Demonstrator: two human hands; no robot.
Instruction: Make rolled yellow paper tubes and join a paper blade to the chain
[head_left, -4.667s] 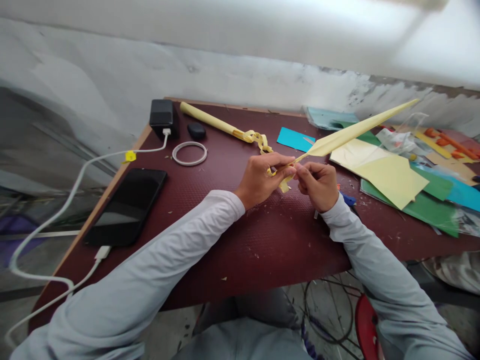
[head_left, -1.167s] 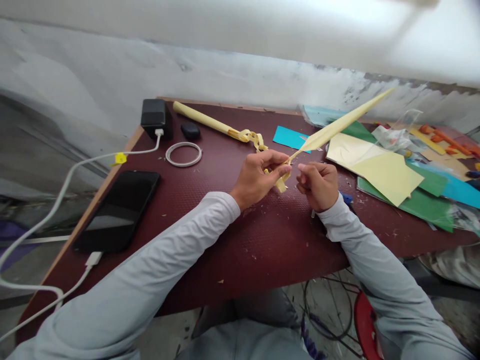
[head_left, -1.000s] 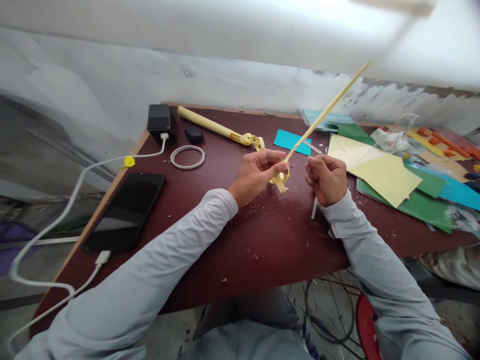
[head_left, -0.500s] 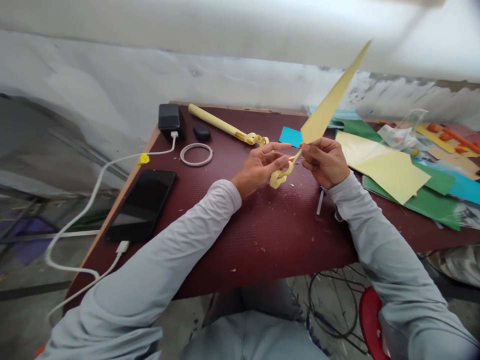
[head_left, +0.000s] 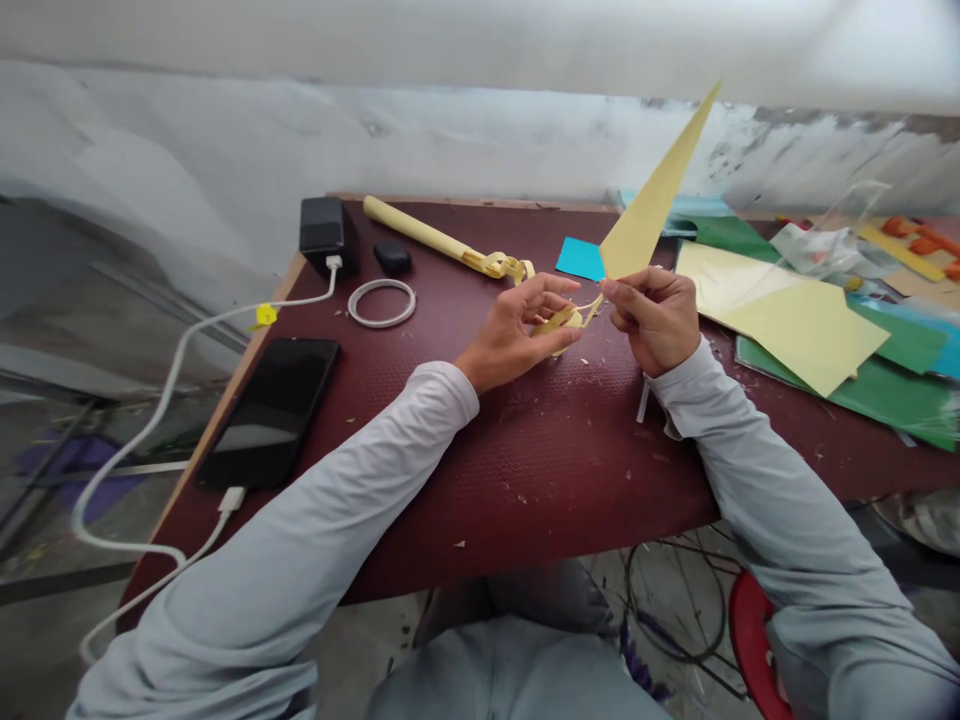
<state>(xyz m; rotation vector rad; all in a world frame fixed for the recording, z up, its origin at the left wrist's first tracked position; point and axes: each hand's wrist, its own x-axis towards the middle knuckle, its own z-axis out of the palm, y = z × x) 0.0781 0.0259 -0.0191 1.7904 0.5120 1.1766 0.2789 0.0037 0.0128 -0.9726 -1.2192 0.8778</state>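
Note:
My right hand (head_left: 657,318) pinches the narrow lower end of a long, pointed piece of yellow paper (head_left: 651,208), its tip rising up and to the right. From that end, thin curled paper strips (head_left: 576,321) trail toward my left hand (head_left: 506,335). The left thumb and index finger are stretched apart around the strips; the other fingers bend behind them, and any contact there is hard to make out. Behind my left hand lies a yellow paper tube (head_left: 424,232) with curled strips at its near end. A small blue card (head_left: 579,258) sits beyond both hands.
Yellow sheets (head_left: 806,325) and green sheets (head_left: 892,398) overlap at right, with clear plastic (head_left: 844,240) behind. To the left are a phone (head_left: 271,412) on a white cable, a black charger (head_left: 322,230) and a white ring (head_left: 382,303). A wall borders the dark red table (head_left: 525,470).
My left thumb and fingers have come around the curled strips, which now sit between them and are partly covered. My right hand keeps its pinch on the paper. The view has shifted slightly.

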